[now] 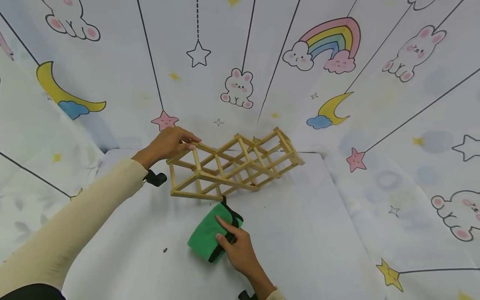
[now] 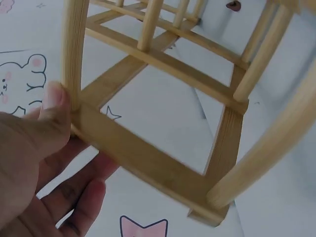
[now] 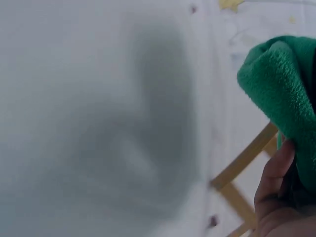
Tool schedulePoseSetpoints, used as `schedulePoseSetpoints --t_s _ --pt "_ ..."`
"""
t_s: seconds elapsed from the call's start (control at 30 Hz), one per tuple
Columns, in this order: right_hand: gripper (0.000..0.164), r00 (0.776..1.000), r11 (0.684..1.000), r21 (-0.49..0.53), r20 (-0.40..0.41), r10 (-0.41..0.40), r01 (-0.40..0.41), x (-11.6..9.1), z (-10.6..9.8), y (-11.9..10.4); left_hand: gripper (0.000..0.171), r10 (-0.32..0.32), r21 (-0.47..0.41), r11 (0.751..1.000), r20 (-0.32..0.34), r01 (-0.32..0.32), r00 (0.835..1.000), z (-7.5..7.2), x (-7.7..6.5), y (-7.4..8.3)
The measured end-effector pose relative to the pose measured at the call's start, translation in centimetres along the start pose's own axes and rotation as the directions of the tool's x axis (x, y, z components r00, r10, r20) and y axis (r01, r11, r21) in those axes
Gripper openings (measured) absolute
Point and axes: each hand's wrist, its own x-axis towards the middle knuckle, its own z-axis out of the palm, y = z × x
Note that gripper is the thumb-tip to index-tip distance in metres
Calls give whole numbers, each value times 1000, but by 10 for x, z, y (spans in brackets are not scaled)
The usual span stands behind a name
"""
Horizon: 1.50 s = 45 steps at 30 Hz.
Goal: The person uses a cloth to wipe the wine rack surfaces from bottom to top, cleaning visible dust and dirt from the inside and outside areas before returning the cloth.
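A wooden rack (image 1: 221,171) of flat slats joined by round dowels stands at the far side of the white table. My left hand (image 1: 170,143) grips its upper left corner. In the left wrist view, the left thumb (image 2: 55,106) lies against an upright dowel (image 2: 74,49), with the fingers below the slat. A folded green towel (image 1: 208,231) with black edging is held in my right hand (image 1: 240,250), between thumb and fingers, just in front of the rack. Its fluffy pile shows in the right wrist view, where the right hand (image 3: 281,207) is partly cut off.
The white tabletop (image 1: 300,241) reaches to a backdrop (image 1: 123,83) printed with rabbits, stars and moons. A small dark crumb (image 1: 165,250) lies on the table left of the towel. Dark wrist straps sit on both arms.
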Motion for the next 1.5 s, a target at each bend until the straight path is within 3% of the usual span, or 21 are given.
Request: schedulePoseSetpoints --t_s 0.13,0.23,0.4,0.5,0.6,0.77,0.93,1.1,1.3,1.5 --pt "53 984 996 -29 -156 83 -89 -11 -12 32 33 -74 28 997 -130 78 989 9 -12 2" --pt "54 957 997 29 -277 81 -76 -12 -34 39 37 -106 21 994 -195 112 975 16 -26 5" --pt "57 903 985 160 -429 10 64 16 -91 13 44 -142 -58 989 -173 134 975 22 -38 3" --pt "59 876 974 164 -479 -58 154 45 -118 -10 43 -161 -109 983 -151 145 975 25 -33 -2" --pt "60 861 963 138 -489 -138 233 79 -133 -30 42 -170 -137 980 -168 148 971 26 -31 -9" --pt "55 876 961 105 -446 -185 256 115 -141 -44 39 -156 -144 981 -207 128 966 30 -31 -10" --pt "50 903 965 144 -404 -143 217 127 -144 -39 32 -125 -102 990 -259 102 958 34 -36 -10" --pt "46 915 963 192 -390 -104 191 135 -148 -40 27 -121 -80 991 -272 103 955 35 -51 -4" --pt "44 922 966 201 -379 -78 164 139 -157 -42 21 -143 -133 985 -234 114 962 43 -74 13" --pt "43 919 978 169 -392 -43 118 142 -162 -46 7 -134 -266 961 -226 71 965 61 -94 37"
